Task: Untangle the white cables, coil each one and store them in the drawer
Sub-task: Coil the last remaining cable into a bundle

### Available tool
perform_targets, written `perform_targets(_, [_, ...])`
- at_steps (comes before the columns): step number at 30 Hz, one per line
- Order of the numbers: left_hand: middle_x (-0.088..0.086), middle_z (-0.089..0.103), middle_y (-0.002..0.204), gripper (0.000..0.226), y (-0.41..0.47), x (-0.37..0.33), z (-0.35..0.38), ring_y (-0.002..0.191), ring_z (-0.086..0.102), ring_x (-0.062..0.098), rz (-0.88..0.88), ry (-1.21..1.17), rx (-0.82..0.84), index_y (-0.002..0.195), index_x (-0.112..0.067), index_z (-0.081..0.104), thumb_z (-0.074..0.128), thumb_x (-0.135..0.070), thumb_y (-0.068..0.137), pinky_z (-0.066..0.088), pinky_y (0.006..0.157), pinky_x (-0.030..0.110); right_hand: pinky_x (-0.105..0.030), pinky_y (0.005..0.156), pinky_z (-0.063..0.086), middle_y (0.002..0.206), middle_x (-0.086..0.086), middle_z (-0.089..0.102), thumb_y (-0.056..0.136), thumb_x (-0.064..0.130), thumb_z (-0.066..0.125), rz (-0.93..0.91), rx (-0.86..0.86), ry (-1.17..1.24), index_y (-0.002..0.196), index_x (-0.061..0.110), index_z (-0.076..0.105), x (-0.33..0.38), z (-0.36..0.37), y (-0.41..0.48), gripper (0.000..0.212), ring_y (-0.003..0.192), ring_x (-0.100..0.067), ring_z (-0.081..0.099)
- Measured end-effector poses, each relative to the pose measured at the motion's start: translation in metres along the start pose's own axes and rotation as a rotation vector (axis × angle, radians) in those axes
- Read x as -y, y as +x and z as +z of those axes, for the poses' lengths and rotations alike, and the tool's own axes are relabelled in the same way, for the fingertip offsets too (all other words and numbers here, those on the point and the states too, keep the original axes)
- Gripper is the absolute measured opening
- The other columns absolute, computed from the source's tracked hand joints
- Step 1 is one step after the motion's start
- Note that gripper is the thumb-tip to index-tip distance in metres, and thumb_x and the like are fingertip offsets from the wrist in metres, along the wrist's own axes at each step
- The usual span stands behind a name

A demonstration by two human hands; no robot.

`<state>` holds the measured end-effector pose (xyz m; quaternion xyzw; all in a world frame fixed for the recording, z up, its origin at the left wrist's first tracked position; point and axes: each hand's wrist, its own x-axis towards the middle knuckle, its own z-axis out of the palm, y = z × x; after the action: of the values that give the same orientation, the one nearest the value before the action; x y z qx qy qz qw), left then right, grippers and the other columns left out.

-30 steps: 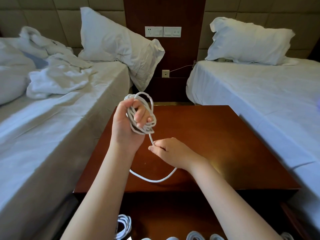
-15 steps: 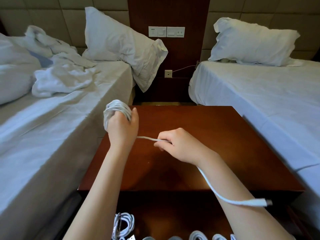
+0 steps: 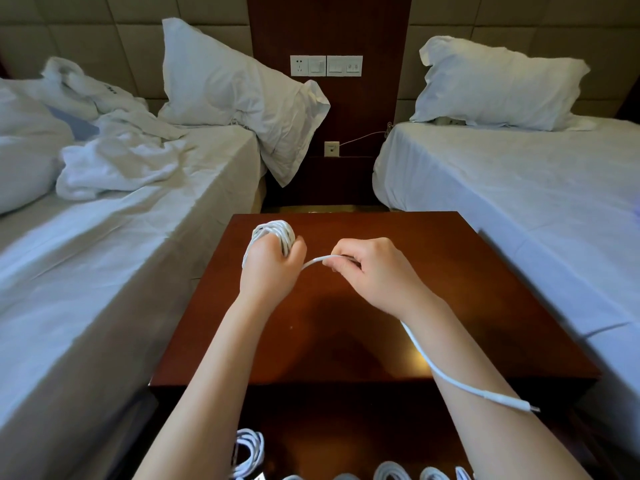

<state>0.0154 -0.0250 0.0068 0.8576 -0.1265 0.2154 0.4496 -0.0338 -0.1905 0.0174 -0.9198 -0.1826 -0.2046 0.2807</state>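
My left hand [image 3: 268, 268] grips a coil of white cable [image 3: 273, 232] above the brown nightstand [image 3: 450, 289]; the loops stick out above its fingers. A short run of the same cable [image 3: 317, 260] crosses to my right hand [image 3: 372, 271], which pinches it. The loose tail [image 3: 446, 375] hangs under my right forearm and ends in a plug [image 3: 519, 405] near the nightstand's front right corner. Below the front edge the open drawer [image 3: 346, 441] holds several coiled white cables [image 3: 247, 452] along its bottom.
A bed [image 3: 104, 254] with rumpled white linen and a pillow lies left of the nightstand. Another made bed [image 3: 519, 188] with a pillow lies right. A wooden wall panel with sockets and switches [image 3: 325, 65] stands behind, with a thin wire at a lower socket.
My left hand turned its back up, wrapping more cable onto the coil. My right hand drew the loose end to the right, so the floor-side loop became a tail hanging under my right forearm.
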Motion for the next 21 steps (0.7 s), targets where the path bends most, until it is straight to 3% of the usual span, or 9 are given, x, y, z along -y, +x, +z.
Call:
perform_targets(3, [0.021, 0.049, 0.050, 0.047, 0.000, 0.010, 0.004, 0.046, 0.046, 0.036, -0.042, 0.012, 0.003, 0.048, -0.011, 0.033, 0.053, -0.019, 0.090, 0.044, 0.050, 0.044, -0.024, 0.049, 0.039, 0.061, 0.007, 0.057, 0.096, 0.035, 0.056, 0.013, -0.012, -0.005, 0.090, 0.018, 0.068, -0.005, 0.007, -0.001, 0.022, 0.055, -0.012, 0.054])
perform_targets(6, [0.009, 0.055, 0.045, 0.047, 0.001, 0.015, 0.007, 0.038, 0.050, 0.011, -0.079, 0.004, 0.011, 0.052, 0.001, 0.054, 0.053, -0.021, 0.093, 0.044, 0.047, 0.024, -0.018, 0.049, 0.038, 0.062, 0.010, 0.057, 0.096, 0.032, 0.057, 0.020, -0.007, 0.000, 0.093, 0.020, 0.068, -0.009, 0.011, -0.002, 0.017, 0.056, -0.010, 0.054])
perform_targets(8, [-0.001, 0.057, 0.043, 0.048, 0.001, 0.015, 0.007, 0.038, 0.052, 0.006, -0.053, 0.045, 0.070, 0.050, -0.005, 0.058, 0.053, -0.024, 0.094, 0.041, 0.046, 0.015, -0.023, 0.050, 0.042, 0.064, 0.008, 0.059, 0.096, 0.032, 0.057, 0.005, -0.027, -0.005, 0.093, 0.021, 0.068, -0.011, 0.013, -0.003, 0.016, 0.057, -0.011, 0.055])
perform_targets(10, [-0.002, 0.056, 0.040, 0.053, -0.001, 0.012, 0.007, 0.037, 0.053, 0.007, -0.054, 0.041, 0.194, 0.046, -0.011, 0.057, 0.052, -0.029, 0.095, 0.044, 0.050, 0.016, -0.024, 0.048, 0.042, 0.064, 0.009, 0.059, 0.096, 0.033, 0.057, -0.008, -0.080, -0.034, 0.092, 0.021, 0.068, -0.013, 0.013, -0.003, 0.016, 0.056, -0.010, 0.055])
perform_targets(13, [0.001, 0.057, 0.041, 0.055, -0.004, 0.004, 0.005, 0.039, 0.054, 0.011, -0.154, -0.084, 0.407, 0.049, -0.008, 0.055, 0.047, -0.032, 0.098, 0.044, 0.049, 0.018, -0.014, 0.048, 0.033, 0.063, 0.013, 0.055, 0.094, 0.033, 0.060, -0.005, -0.118, -0.085, 0.094, 0.020, 0.062, -0.016, 0.011, -0.002, 0.013, 0.055, -0.007, 0.053])
perform_targets(17, [0.010, 0.062, 0.062, 0.028, -0.004, -0.002, -0.006, 0.058, 0.059, 0.022, -0.263, -0.382, 0.717, 0.075, -0.001, 0.058, 0.047, -0.026, 0.084, 0.047, 0.057, 0.028, -0.015, 0.046, 0.034, 0.060, 0.013, 0.051, 0.093, 0.031, 0.062, 0.009, -0.125, -0.042, 0.099, 0.020, 0.056, -0.020, 0.008, -0.002, 0.014, 0.053, -0.008, 0.051])
perform_targets(21, [0.011, 0.063, 0.067, 0.016, -0.007, -0.004, -0.014, 0.062, 0.063, 0.019, -0.177, -0.270, 0.800, 0.081, -0.001, 0.058, 0.066, -0.016, 0.083, 0.051, 0.059, 0.024, -0.023, 0.050, 0.042, 0.064, 0.008, 0.057, 0.092, 0.029, 0.064, 0.011, -0.099, 0.018, 0.101, 0.019, 0.057, -0.022, 0.008, -0.002, 0.015, 0.056, -0.011, 0.055])
